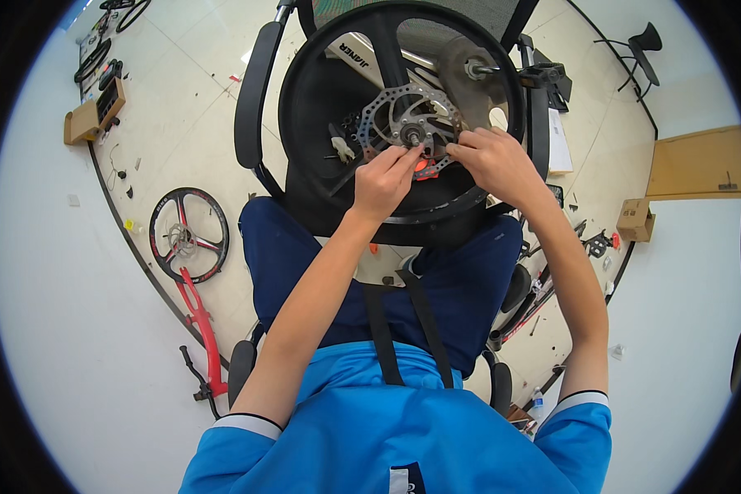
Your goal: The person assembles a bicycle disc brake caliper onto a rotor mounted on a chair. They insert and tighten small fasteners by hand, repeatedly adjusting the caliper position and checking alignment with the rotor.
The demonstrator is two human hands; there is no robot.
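A black spoked bicycle wheel [286, 111] lies flat across the seat of an office chair in front of me. At its hub sits a silver brake disc [372, 111] with holes round its rim, and a threaded axle [414, 138] sticks up from the middle. My left hand [381, 183] is closed, its fingertips pinched beside the axle end. Over the right edge of the disc, my right hand [496, 165] is closed too, thumb and finger together. What either hand holds is too small to make out. An orange-red piece [425, 167] shows below the disc.
Chair armrests [256, 97] flank the wheel. Dark small parts [346, 130] and a pale frame tube [361, 59] lie on the seat under it. On the floor at left are another wheel [189, 235] and a red frame [209, 350]; a cardboard box [636, 220] stands at right.
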